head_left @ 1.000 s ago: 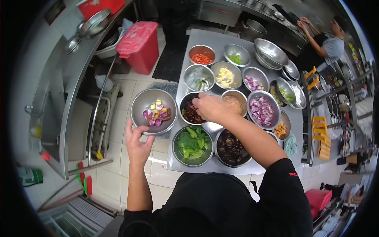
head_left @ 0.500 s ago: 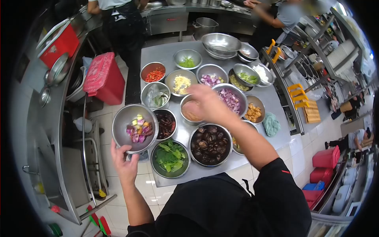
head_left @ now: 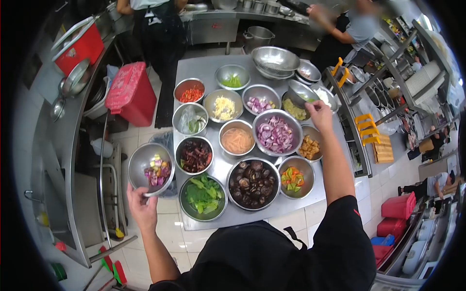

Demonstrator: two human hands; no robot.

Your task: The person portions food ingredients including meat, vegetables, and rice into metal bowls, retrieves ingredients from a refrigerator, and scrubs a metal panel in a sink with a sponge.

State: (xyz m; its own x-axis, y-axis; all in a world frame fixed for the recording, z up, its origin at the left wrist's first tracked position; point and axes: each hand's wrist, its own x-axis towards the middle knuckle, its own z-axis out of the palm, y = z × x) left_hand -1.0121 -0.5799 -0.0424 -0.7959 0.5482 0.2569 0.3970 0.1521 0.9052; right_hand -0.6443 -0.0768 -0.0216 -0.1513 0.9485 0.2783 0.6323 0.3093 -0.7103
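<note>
My left hand (head_left: 141,206) grips the lower rim of a steel bowl (head_left: 138,165), held off the table's left edge. Cut purple onion and pale yellowish pieces (head_left: 159,170) lie inside it. At the far right of the group, my right hand (head_left: 320,116) has its fingers closed at the near rim of a small steel bowl (head_left: 298,88). That bowl looks tilted, and a few green pieces show near my fingertips. Partly beneath it is a bowl of pale green chopped vegetable (head_left: 294,110). Sliced purple onion (head_left: 275,134) fills the larger bowl to the left of my right wrist.
The steel table (head_left: 228,224) carries bowls of soaked mushrooms (head_left: 253,183), leafy greens (head_left: 204,195), dried chillies (head_left: 196,155), chopped garlic (head_left: 224,108) and mixed peppers (head_left: 292,179). A red bin (head_left: 130,94) stands left. Two co-workers are at the back counter. A shelf rack (head_left: 357,140) borders the right.
My right hand has swung right from above the middle bowls to the small bowl, which now looks tilted. My left hand has moved its bowl slightly left and down. The green cloth is no longer visible.
</note>
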